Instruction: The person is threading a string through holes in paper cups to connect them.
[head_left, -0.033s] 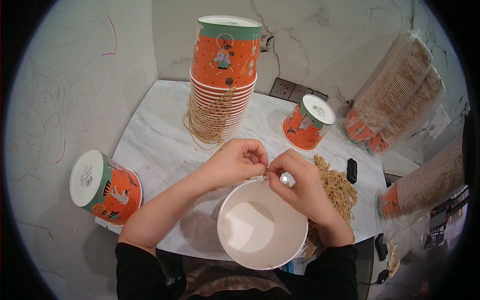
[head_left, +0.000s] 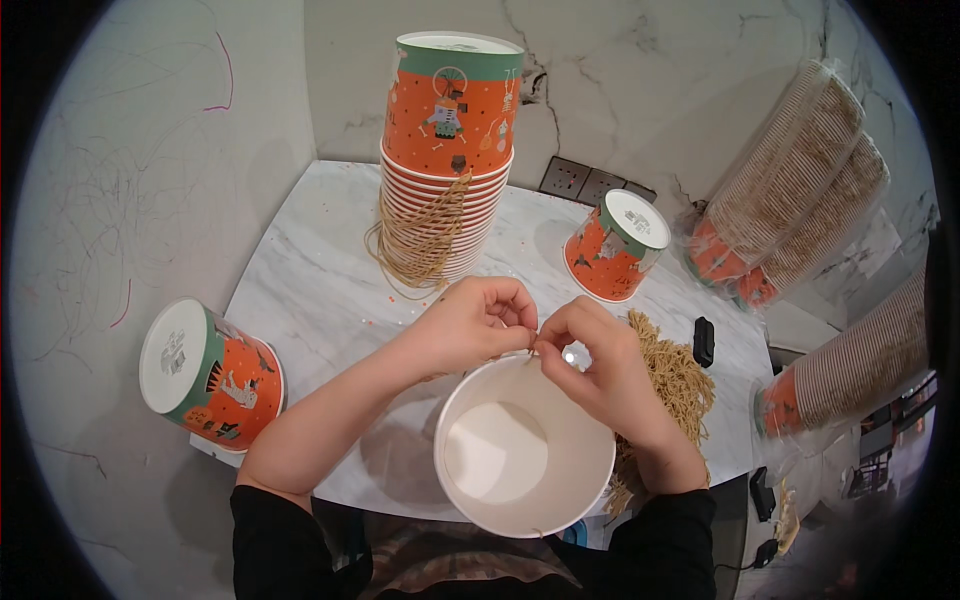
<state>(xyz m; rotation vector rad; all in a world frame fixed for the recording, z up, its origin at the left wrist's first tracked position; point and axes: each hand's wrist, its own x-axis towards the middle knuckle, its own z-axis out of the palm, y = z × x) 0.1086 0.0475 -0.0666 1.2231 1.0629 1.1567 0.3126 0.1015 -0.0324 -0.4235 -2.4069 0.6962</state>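
Observation:
A white-lined paper bucket (head_left: 462, 400) stands in front of me at the table's near edge, its open mouth facing up. Over its far rim, my left hand (head_left: 487, 318) and my right hand (head_left: 588, 355) meet with fingertips pinched on a short bit of tan cord (head_left: 531, 350). Most of that cord is hidden by the fingers. Another small tan cord end (head_left: 541, 533) shows at the bucket's near rim. Beside my right wrist lies a heap of tan cords (head_left: 672, 375), partly under the forearm.
Behind my hands rises a tall stack of upside-down orange buckets (head_left: 450, 120), tan cords hanging on it. Single upturned buckets stand left (head_left: 235, 385) and back right (head_left: 612, 255). A small black object (head_left: 704, 342) lies right. Wrapped bucket stacks (head_left: 790, 185) lean beyond the table (head_left: 300, 260).
Hardly anything differs. The bucket's rim sits very slightly farther from me, and both hands keep their pinch at the same place.

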